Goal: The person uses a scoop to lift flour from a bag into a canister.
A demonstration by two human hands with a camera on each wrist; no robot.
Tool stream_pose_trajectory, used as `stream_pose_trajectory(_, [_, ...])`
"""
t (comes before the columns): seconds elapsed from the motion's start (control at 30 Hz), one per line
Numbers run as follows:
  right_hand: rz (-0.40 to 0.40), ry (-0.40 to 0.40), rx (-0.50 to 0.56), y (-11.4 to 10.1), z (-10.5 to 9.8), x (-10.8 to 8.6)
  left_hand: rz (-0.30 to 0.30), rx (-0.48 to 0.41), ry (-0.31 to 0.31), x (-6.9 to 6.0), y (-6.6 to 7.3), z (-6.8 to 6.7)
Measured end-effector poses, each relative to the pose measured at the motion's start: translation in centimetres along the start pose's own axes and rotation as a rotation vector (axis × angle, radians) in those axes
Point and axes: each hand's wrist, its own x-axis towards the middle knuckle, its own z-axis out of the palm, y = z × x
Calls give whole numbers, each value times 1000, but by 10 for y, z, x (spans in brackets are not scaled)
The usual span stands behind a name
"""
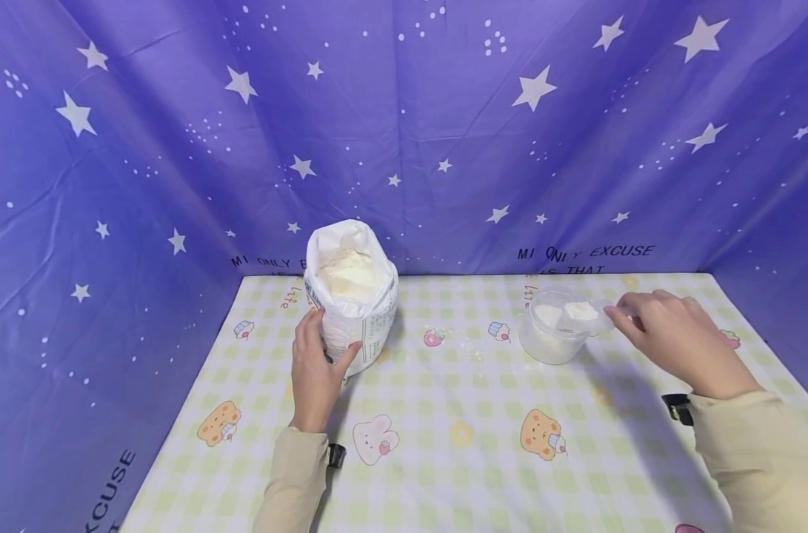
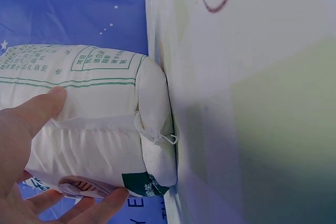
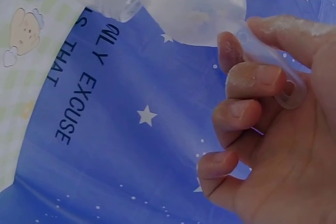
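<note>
A white cloth flour bag [image 1: 375,329] stands upright with its top wide apart, showing pale flour [image 1: 350,277] inside. My left hand [image 1: 313,374] grips its near side, thumb on one face and fingers round the other; the left wrist view shows the bag's green print [image 2: 100,80] and stitched bottom. On the right, my right hand [image 1: 683,340] pinches the handle of a clear plastic scoop [image 3: 194,11] between thumb and fingers. White flour [image 1: 581,311] lies in the scoop, which is over a round clear tub [image 1: 553,349] that also contains flour.
A checked cloth with cartoon prints covers the table [image 1: 443,481]. Some spilled white powder [image 1: 470,344] lies between the bag and the tub. Behind and at both sides hangs a purple-blue star curtain [image 1: 404,133].
</note>
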Motion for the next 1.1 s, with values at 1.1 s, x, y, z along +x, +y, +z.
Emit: stream_pose_trajectory(1.1, [-7,-22,-44,-8,-18,14,-6,2,3,0,1,-1])
